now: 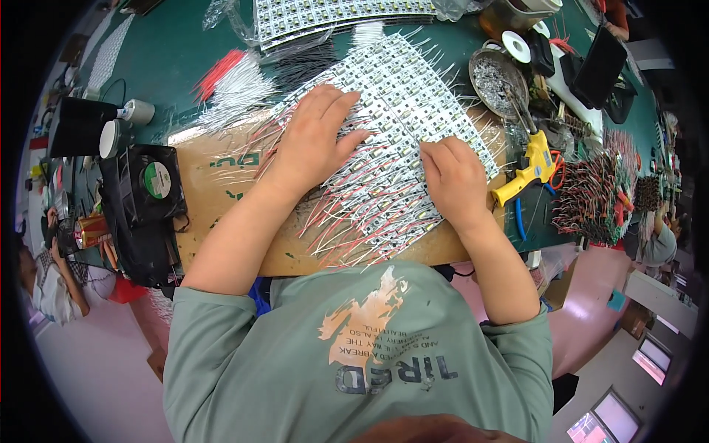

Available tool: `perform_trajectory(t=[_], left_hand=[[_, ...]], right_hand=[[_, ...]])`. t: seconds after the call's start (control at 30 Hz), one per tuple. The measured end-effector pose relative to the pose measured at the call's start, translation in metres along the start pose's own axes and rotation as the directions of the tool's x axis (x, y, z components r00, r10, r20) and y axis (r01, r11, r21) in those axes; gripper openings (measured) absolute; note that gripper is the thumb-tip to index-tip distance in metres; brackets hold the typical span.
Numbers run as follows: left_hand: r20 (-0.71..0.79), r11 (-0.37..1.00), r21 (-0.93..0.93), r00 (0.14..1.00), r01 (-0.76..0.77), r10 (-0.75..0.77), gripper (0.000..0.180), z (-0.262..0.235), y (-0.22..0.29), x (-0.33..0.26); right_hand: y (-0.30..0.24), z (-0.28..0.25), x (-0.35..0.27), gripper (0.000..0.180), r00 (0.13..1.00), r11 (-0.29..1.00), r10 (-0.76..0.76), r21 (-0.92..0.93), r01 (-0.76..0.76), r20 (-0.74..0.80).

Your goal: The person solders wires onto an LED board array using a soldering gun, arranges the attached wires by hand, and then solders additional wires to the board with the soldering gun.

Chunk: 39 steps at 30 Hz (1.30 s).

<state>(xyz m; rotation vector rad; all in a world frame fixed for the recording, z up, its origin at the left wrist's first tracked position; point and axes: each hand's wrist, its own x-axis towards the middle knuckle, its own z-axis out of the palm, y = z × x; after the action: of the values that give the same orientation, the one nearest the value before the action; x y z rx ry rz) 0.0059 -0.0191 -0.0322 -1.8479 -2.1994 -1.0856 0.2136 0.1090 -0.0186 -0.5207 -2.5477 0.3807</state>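
Note:
A white panel of small circuit boards [402,96] lies tilted on a brown board, with red and white wires fringing its edges. My left hand [317,136] rests over the panel's left part, fingers loosely bent and thumb apart, with nothing visible in it. Over the panel's right part, my right hand [456,181] has its fingers curled together against the surface. Whatever sits between those fingertips is too small or hidden to name. Loose red and white wires [343,221] spread across the panel's near edge, below both hands.
A yellow glue gun [528,170] and a pan of small bits [498,81] lie to the right, beside bundles of wired boards [594,196]. Sorted white wires [240,88] and black wires [306,63] lie beyond. A black fan [144,203] stands left; more panels [332,18] lie at the back.

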Motion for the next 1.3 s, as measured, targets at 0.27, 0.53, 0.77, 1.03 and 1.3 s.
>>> perform_trajectory(t=[0.27, 0.53, 0.77, 1.03, 1.3], left_hand=[[0.006, 0.996, -0.042, 0.997, 0.079, -0.078, 0.075, 0.003, 0.001, -0.002], [-0.011, 0.993, -0.063, 0.995, 0.099, -0.100, 0.074, 0.000, 0.001, -0.003], [-0.057, 0.996, -0.077, 0.997, 0.049, -0.053, 0.051, 0.005, -0.005, -0.006], [-0.056, 0.998, -0.039, 0.997, 0.042, -0.044, 0.045, 0.004, -0.004, -0.006], [-0.033, 0.995, -0.083, 0.998, 0.047, -0.050, 0.043, 0.004, -0.005, -0.005]], right_hand=[[-0.016, 0.003, -0.002, 0.010, 0.993, 0.982, -0.113, 0.152, 0.114, -0.014], [0.007, -0.018, 0.013, 0.007, 0.982, 0.980, 0.184, 0.068, -0.187, 0.036], [0.003, -0.004, 0.025, 0.005, 0.993, 0.995, 0.095, 0.020, -0.097, 0.077], [-0.003, 0.019, 0.052, 0.005, 0.994, 0.996, 0.091, 0.013, -0.092, 0.055], [-0.008, 0.038, 0.063, 0.005, 0.997, 0.997, 0.058, 0.051, -0.060, 0.050]])
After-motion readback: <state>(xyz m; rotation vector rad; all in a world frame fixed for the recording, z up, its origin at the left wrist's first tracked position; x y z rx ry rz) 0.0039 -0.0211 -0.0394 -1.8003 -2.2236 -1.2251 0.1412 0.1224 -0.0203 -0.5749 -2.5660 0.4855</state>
